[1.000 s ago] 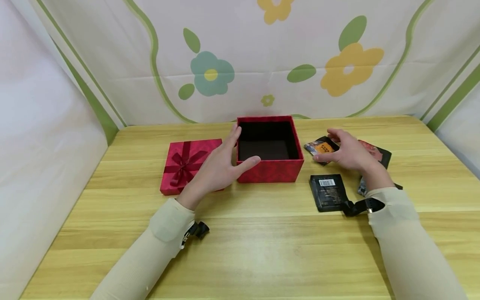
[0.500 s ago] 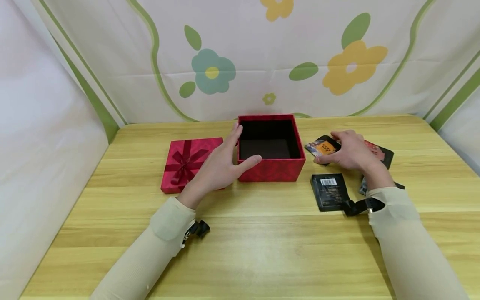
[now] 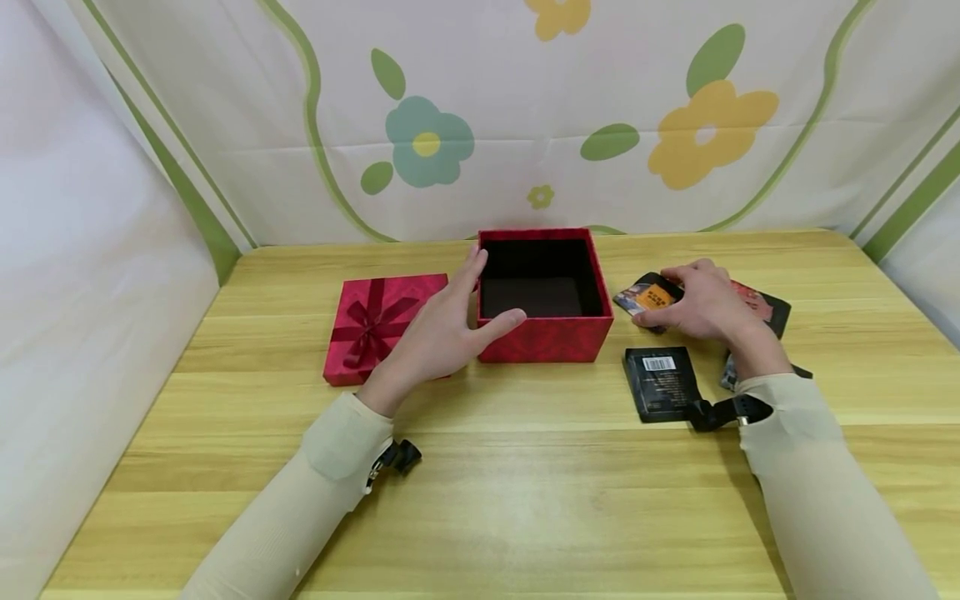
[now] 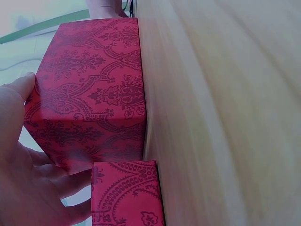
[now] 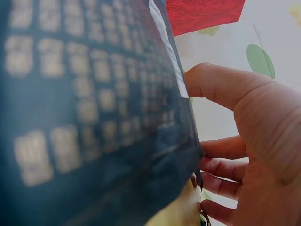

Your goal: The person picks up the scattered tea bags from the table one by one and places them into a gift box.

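Observation:
A red patterned gift box stands without its lid, its dark inside showing. My left hand rests at its near left corner, thumb along the front and fingers straight against the left side. In the left wrist view, the thumb touches the box's edge. At the right, my right hand holds a small black packet with an orange label, thumb at its near edge and fingers at the far one. Another black packet, barcode up, lies below that hand and fills much of the right wrist view.
The red lid with a dark red bow lies left of the box, partly behind my left hand. More packets lie under and beyond my right wrist, including a black and red packet. A flowered cloth hangs behind the table.
My right fingers have come down and closed in around the orange-labelled packet. The left hand stays at the box. The whole view has shifted slightly.

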{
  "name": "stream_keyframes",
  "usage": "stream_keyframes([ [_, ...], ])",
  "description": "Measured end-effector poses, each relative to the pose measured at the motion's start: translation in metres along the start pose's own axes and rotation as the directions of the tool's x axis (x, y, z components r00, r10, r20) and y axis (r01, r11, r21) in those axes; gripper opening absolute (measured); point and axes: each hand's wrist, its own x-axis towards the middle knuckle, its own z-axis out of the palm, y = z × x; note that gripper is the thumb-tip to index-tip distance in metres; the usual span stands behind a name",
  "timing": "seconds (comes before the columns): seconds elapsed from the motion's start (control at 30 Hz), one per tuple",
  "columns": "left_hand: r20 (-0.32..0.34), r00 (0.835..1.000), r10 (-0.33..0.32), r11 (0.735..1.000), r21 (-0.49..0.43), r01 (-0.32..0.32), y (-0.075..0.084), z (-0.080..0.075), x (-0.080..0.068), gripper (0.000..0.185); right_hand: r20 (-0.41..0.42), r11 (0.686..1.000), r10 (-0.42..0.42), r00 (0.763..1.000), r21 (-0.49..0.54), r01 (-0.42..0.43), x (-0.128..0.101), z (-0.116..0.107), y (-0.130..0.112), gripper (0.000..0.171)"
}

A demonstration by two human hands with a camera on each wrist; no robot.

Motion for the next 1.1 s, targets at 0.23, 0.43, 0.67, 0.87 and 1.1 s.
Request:
stream_keyframes([
  [0.23, 0.003, 1.000, 0.003, 1.000, 0.000, -0.003, 0.0007, 0.0015, 0.0004, 0.103, 0.017, 0.999, -0.013, 1.000, -0.032, 0.013, -0.0028, -0.0021, -0.0008, 0.119],
  [0.43, 0.006, 1.000, 0.001, 1.000, -0.001, -0.001, 0.0013, 0.0018, 0.0006, 0.102, 0.027, 0.999, -0.028, 0.999, -0.042, 0.029, -0.0039, -0.0021, -0.0040, 0.112],
  [0.67, 0.008, 1.000, 0.001, 1.000, -0.004, -0.001, 0.0021, 0.0012, -0.0001, 0.102, 0.027, 0.999, -0.041, 0.999, -0.031, 0.042, -0.0034, -0.0011, -0.0040, 0.105],
  [0.87, 0.011, 1.000, 0.000, 1.000, -0.009, 0.000, 0.0015, 0.0018, -0.0001, 0.102, 0.020, 0.999, -0.039, 0.999, -0.005, 0.039, -0.0025, -0.0002, -0.0017, 0.105],
  [1.1, 0.014, 1.000, 0.002, 1.000, -0.010, -0.002, 0.0011, 0.0039, 0.0015, 0.103, -0.001, 0.998, -0.059, 0.998, 0.023, 0.059, -0.0030, -0.0023, 0.0007, 0.107],
])
